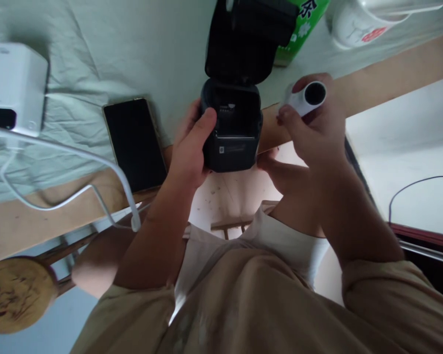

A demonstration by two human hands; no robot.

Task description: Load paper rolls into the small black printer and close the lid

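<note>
The left hand [189, 155] grips the small black label printer [232, 125] at the table edge, lid [249, 37] flipped wide open. The right hand [313, 130] pinches a white paper roll [305, 98] just beside the empty bay. The roll should probably go in level, core [315, 93] crosswise, while the printer is held steady. A phone [136, 142] lies nearby.

A wooden table [391, 78] carries a wrinkled pale green cloth [114, 54]. On it lie a dark smartphone [135, 142], a white box [13, 86] with a white cable [77, 157], a green carton [302, 24] and a white mug [358, 22]. A round wooden stool [16, 292] stands below.
</note>
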